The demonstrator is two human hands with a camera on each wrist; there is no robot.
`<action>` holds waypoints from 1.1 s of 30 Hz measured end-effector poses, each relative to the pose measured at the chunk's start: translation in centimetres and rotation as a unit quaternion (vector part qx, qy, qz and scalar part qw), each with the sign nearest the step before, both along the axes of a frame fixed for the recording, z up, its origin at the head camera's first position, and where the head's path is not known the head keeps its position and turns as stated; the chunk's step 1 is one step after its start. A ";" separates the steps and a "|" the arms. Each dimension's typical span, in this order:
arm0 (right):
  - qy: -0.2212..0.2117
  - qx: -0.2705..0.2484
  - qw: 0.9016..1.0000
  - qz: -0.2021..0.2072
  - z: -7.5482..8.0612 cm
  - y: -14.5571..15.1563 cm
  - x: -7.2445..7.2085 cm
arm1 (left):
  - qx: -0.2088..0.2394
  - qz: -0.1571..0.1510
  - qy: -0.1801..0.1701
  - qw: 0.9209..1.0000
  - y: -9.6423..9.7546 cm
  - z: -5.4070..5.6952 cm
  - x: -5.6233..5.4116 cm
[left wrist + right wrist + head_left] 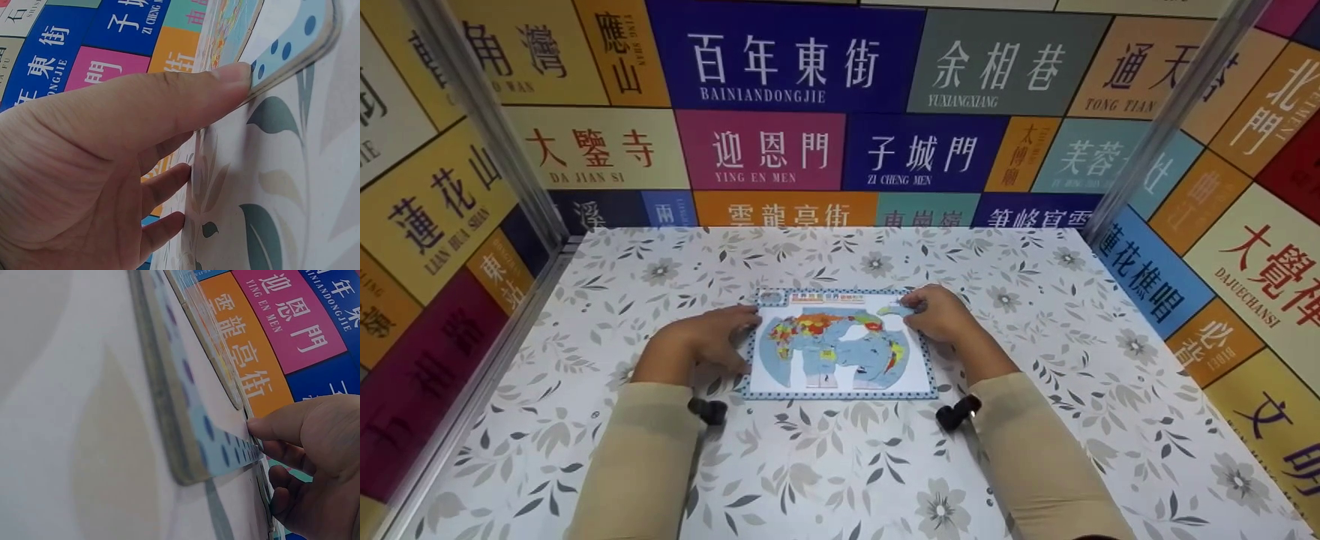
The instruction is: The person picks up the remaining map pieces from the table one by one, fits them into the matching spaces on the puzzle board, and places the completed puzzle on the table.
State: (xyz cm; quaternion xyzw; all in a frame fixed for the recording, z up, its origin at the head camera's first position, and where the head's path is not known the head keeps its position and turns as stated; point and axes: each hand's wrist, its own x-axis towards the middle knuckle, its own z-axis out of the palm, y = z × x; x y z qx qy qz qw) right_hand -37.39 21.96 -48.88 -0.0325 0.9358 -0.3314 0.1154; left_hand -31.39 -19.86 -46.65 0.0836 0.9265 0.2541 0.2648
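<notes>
On my left wrist feed, the left hand (pixel 95 163) fills the left side, its straight thumb touching the edge of a board (pixel 295 39) with a rounded corner and a pale blue border with darker dots. Three other fingertips show below the thumb. I see a leaf-patterned surface (pixel 332 197) at right and bright lettered panels (pixel 42 62) at upper left.

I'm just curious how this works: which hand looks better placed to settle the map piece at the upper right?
Probably the right hand: it reaches that map piece, which borders a white gap. The left hand is across the puzzle board, at its left edge.
</notes>
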 end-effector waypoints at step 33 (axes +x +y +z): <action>-0.027 0.014 0.999 -0.012 1.3 -2.6 1.6 | 0.016 0.018 -0.017 1.000 0.1 0.1 -0.1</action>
